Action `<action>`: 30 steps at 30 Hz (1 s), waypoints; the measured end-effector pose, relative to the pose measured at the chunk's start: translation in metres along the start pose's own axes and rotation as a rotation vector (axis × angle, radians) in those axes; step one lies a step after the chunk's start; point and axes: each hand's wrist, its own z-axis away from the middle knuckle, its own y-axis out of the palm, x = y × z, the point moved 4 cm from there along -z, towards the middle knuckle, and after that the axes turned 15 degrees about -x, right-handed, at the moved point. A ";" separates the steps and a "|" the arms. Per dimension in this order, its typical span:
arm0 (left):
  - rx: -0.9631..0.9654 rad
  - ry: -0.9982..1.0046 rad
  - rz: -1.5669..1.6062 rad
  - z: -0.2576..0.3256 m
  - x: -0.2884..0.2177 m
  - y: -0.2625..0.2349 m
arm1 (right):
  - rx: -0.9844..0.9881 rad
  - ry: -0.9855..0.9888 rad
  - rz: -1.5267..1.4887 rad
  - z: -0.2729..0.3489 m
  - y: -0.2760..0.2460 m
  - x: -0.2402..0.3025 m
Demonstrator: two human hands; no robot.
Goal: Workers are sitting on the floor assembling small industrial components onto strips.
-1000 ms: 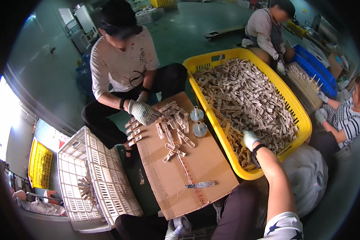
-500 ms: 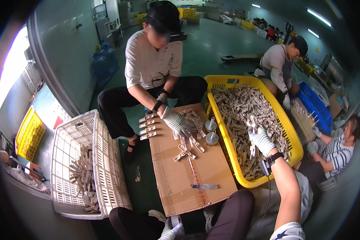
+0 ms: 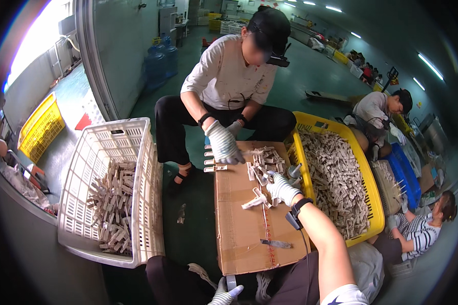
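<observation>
My right hand (image 3: 284, 188), in a striped glove, is over the cardboard (image 3: 239, 223), its bent fingers among pale clips shaped like clothespins. What its fingers hold is hidden. Just left of the fingertips lies a loose heap of clips (image 3: 265, 158); a few crossed clips (image 3: 256, 200) rest nearer me. Low in the picture, my gloved left hand (image 3: 224, 296) closes around a grey object (image 3: 231, 281) by the cardboard's near edge. Across from me, a co-worker's gloved hand (image 3: 223, 144) reaches over clips (image 3: 215, 168) lined along the board's left edge.
On the right stands a yellow crate (image 3: 359, 238) full of clips; a white crate (image 3: 150, 203) on the left holds more. A nozzled container (image 3: 294, 170) stands beside my right hand. A dark flat strip (image 3: 276, 244) lies near me. Two other people sit at the right.
My right hand has moved from above the yellow crate to the cardboard. The co-worker's hand has moved from the heap to the lined-up clips. My view has shifted.
</observation>
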 end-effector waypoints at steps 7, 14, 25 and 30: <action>0.025 0.068 0.039 -0.003 0.006 -0.009 | 0.598 1.558 -2.163 -0.005 -0.018 -0.114; 0.033 0.090 0.052 -0.002 0.002 -0.002 | 0.423 1.583 -1.795 0.009 -0.038 -0.160; 0.033 -0.001 -0.009 0.005 -0.002 0.004 | 0.314 0.754 -1.686 -0.076 -0.109 -0.135; 0.029 -0.031 0.016 0.008 -0.003 0.003 | -0.004 1.193 -1.528 -0.022 -0.096 -0.171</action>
